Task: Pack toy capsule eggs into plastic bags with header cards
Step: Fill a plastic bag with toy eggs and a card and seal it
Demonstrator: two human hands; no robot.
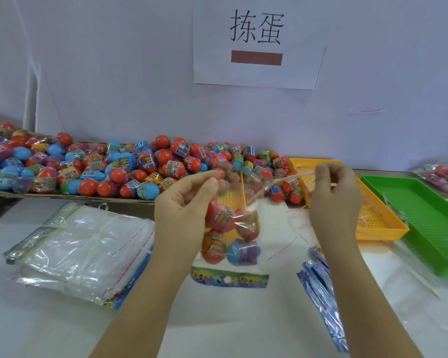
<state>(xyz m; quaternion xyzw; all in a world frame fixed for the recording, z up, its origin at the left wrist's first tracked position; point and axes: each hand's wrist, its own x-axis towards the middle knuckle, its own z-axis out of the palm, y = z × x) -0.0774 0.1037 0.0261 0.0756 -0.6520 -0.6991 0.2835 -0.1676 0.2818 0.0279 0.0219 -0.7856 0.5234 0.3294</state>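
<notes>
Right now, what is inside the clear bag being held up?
Four capsule eggs show in the bag: two red, one brownish, one blue-and-purple. The left hand covers its left edge, so more could hide there.

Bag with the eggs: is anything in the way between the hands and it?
No, nothing visible is in the way. The left hand grips the bag near its top. The right hand pinches a thin strip that leads down to the bag.
</notes>
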